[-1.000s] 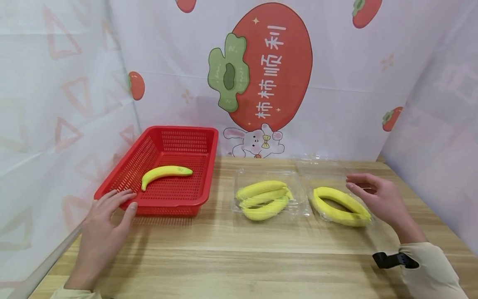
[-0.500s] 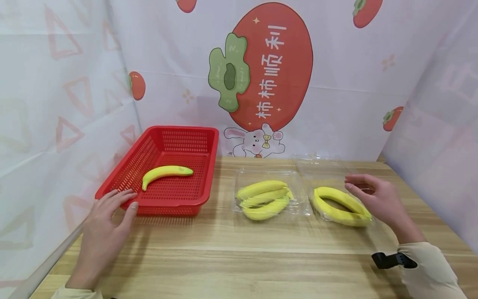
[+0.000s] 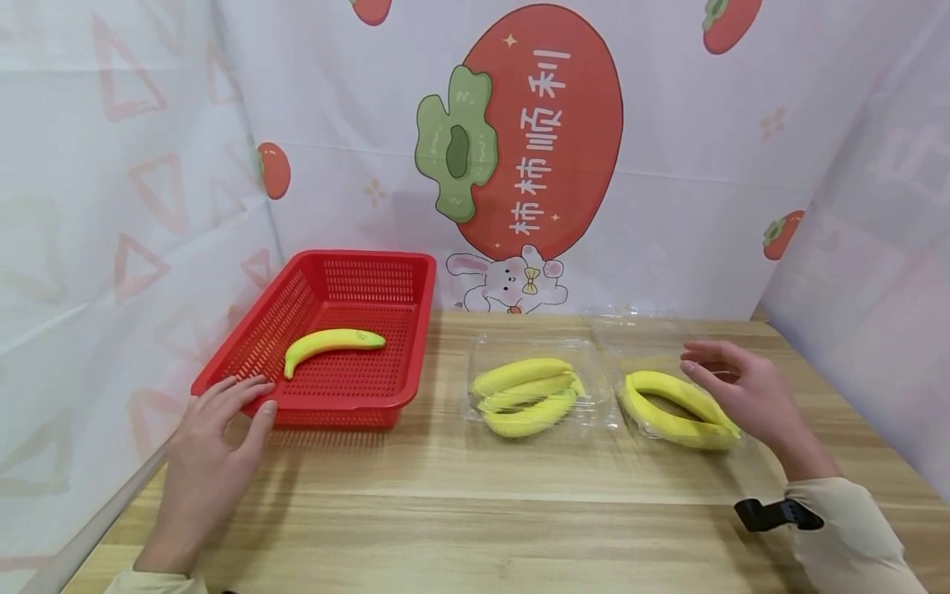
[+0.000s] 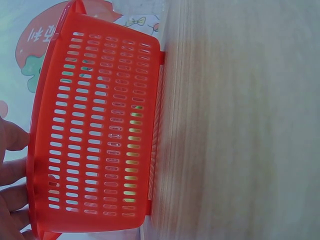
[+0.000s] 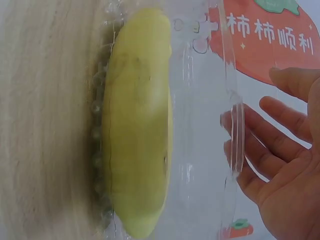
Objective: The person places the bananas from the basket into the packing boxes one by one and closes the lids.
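My left hand (image 3: 215,462) rests its fingertips on the near left corner of a red plastic basket (image 3: 411,363). Inside the basket lies a single banana (image 3: 334,340), its tip greenish. On the right, my right hand (image 3: 750,392) hovers over the right side of an open clear plastic box (image 5: 187,150), fingers loosely bent and nothing held. That box contains bananas (image 3: 679,412) lying in a ring. In the right wrist view, some fingertips show through the box's clear edge; whether they touch it I cannot tell.
A second clear plastic box (image 3: 594,363) with several bananas (image 3: 527,396) stands mid-table, left of the first. Printed cloth (image 3: 668,124) walls in the wooden table (image 3: 460,520) at the back and sides. A black strap (image 3: 779,515) circles the right wrist.
My right hand has drifted slightly to the left over the box. The left hand, the basket and the bananas stay where they were.
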Tool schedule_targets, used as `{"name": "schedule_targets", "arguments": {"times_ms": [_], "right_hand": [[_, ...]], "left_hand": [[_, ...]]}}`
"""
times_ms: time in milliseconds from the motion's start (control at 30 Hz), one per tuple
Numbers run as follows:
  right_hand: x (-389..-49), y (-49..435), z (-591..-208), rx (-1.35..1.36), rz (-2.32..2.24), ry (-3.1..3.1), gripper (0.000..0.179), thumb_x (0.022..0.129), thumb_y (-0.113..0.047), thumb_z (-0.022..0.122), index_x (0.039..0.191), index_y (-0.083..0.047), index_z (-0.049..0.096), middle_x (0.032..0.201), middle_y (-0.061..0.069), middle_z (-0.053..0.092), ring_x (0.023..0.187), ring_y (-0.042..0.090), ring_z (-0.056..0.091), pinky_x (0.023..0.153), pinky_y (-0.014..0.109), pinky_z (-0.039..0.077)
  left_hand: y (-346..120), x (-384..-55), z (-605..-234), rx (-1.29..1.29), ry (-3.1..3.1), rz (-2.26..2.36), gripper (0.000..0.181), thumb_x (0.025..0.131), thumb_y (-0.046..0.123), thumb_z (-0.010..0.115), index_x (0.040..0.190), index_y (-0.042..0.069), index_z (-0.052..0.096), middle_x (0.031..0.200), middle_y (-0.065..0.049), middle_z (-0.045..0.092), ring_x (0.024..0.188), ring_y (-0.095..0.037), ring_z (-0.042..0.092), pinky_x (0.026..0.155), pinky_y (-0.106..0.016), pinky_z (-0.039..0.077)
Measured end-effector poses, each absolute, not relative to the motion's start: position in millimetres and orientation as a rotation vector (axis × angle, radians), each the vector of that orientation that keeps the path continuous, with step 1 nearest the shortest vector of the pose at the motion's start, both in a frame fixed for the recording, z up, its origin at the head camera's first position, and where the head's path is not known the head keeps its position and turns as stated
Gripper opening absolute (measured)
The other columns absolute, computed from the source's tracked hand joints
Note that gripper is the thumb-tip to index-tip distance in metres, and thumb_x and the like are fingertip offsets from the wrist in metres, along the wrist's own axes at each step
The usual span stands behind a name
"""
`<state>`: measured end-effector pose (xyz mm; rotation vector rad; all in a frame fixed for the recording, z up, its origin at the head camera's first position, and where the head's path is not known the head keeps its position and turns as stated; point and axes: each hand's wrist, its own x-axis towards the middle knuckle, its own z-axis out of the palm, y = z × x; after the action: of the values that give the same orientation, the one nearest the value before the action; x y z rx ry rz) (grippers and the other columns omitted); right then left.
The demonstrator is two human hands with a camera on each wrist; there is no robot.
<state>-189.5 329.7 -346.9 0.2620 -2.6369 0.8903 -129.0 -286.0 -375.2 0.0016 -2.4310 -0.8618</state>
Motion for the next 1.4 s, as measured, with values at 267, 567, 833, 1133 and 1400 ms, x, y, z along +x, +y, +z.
{"name": "schedule_targets", "arguments": {"times_ms": [267, 567, 833, 1133, 1400], "right_hand": [[-196, 310, -342, 0.305, 1.007, -2.64, 0.039, 0.105, -0.031, 0.068, 0.14, -0.012, 0.067, 0.112, -0.032, 0.069, 0.096, -0.021, 0.061, 0.082, 0.001, 0.049], [-216, 265, -321, 0.39, 1.132, -2.641, 0.04, 0.106, -0.032, 0.067, 0.142, -0.014, 0.066, 0.127, 0.008, 0.077, 0.099, -0.013, 0.066, 0.087, 0.003, 0.051], [-231, 227, -309, 0.452, 1.184, -2.674, 0.041, 0.105, -0.034, 0.068, 0.141, -0.015, 0.066, 0.129, 0.011, 0.077, 0.108, 0.01, 0.074, 0.088, 0.008, 0.054], [-240, 189, -302, 0.541, 1.277, -2.659, 0.041, 0.104, -0.034, 0.069, 0.141, -0.015, 0.067, 0.129, 0.011, 0.076, 0.115, 0.027, 0.074, 0.09, 0.016, 0.057], [-245, 157, -300, 0.633, 1.31, -2.653, 0.039, 0.103, -0.029, 0.071, 0.138, -0.013, 0.067, 0.125, 0.009, 0.077, 0.111, 0.029, 0.075, 0.093, 0.03, 0.062]], "left_hand": [[-285, -129, -376, 0.008, -2.434, -0.853, 0.038, 0.105, 0.026, 0.066, 0.138, 0.007, 0.069, 0.146, -0.021, 0.065, 0.147, -0.045, 0.044, 0.122, -0.074, 0.031], [-287, -129, -376, 0.005, -2.429, -0.855, 0.039, 0.105, 0.026, 0.066, 0.138, 0.007, 0.069, 0.146, -0.021, 0.065, 0.147, -0.046, 0.044, 0.122, -0.074, 0.031], [-287, -129, -376, -0.019, -2.414, -0.864, 0.037, 0.105, 0.025, 0.067, 0.136, 0.007, 0.07, 0.145, -0.02, 0.066, 0.147, -0.045, 0.044, 0.123, -0.072, 0.031], [-286, -129, -376, -0.005, -2.43, -0.858, 0.038, 0.105, 0.025, 0.067, 0.138, 0.006, 0.069, 0.146, -0.021, 0.065, 0.147, -0.045, 0.044, 0.122, -0.073, 0.031], [-287, -129, -376, -0.017, -2.42, -0.858, 0.038, 0.105, 0.025, 0.066, 0.137, 0.005, 0.069, 0.146, -0.022, 0.065, 0.147, -0.046, 0.044, 0.123, -0.072, 0.03]]}}
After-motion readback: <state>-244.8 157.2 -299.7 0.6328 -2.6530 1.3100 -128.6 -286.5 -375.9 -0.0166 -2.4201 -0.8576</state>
